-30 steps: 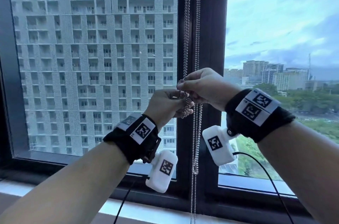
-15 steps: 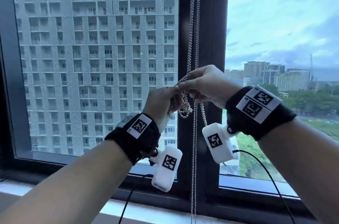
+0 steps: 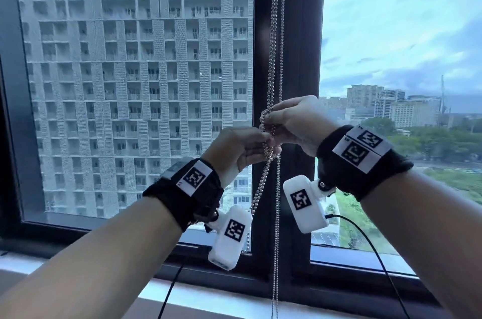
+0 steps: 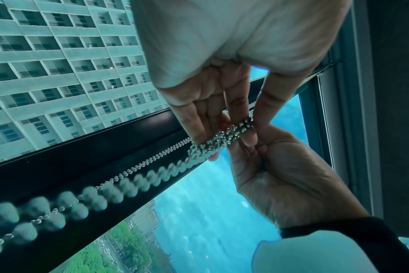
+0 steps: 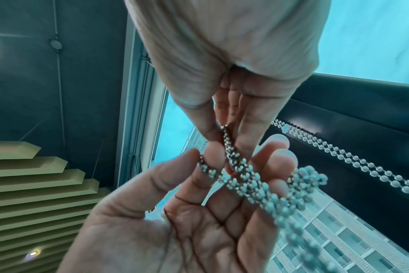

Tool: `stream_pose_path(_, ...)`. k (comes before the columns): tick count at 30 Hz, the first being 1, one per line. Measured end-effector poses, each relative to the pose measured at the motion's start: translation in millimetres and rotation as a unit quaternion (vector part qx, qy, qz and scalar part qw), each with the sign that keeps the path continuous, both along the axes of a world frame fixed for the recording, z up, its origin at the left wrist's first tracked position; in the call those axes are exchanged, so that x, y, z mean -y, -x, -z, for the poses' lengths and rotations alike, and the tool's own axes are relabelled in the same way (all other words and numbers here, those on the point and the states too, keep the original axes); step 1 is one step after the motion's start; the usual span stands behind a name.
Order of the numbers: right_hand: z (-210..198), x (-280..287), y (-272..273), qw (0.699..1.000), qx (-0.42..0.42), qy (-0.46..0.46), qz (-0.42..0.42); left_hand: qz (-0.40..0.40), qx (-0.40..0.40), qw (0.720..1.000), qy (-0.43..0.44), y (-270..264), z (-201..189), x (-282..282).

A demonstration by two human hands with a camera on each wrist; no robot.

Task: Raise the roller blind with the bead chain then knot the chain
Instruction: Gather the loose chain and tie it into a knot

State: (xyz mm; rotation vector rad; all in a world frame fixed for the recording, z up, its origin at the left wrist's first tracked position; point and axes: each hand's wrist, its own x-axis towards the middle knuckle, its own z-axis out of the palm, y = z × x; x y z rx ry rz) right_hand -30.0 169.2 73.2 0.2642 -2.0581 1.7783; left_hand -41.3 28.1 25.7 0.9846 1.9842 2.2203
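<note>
The silver bead chain (image 3: 276, 31) hangs in two strands in front of the dark window mullion (image 3: 300, 57). At chest height my right hand (image 3: 268, 117) pinches a small loop of chain between thumb and fingers (image 5: 229, 140). Just below it, my left hand (image 3: 268, 141) holds the bundled chain between thumb and fingers (image 4: 229, 136); in the right wrist view the beads cross its fingers (image 5: 276, 166). A doubled length of chain (image 3: 257, 196) slants down-left from the left hand. The remaining strands (image 3: 275, 253) drop straight to the sill. No blind fabric covers the glass in the head view.
The window frame's bottom rail (image 3: 104, 240) and a pale sill (image 3: 208, 300) lie below the hands. Black cables (image 3: 375, 248) trail from the white wrist cameras (image 3: 305, 204). Glass panes stand either side of the mullion, close behind the chain.
The short bunch of chain under my left hand has become a longer doubled length slanting down-left. Both hands stay at the same spot on the chain, slightly higher than a second ago.
</note>
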Motion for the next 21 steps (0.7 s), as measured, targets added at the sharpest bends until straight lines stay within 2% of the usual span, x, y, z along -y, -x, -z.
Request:
stream_pose_path(6, 7, 3, 4, 1.000, -0.005, 0.026, -0.006, 0.016, 0.007, 1.000, 0.000, 2, 3, 2)
stream_pose_path(13, 10, 3, 7, 0.999, -0.024, -0.015, 0.027, 0.025, 0.004, 0.999, 0.026, 0, 4, 2)
stream_pose_path(21, 14, 3, 3, 0.999, -0.026, -0.021, 0.029, -0.008, -0.031, 0.999, -0.030, 2, 6, -1)
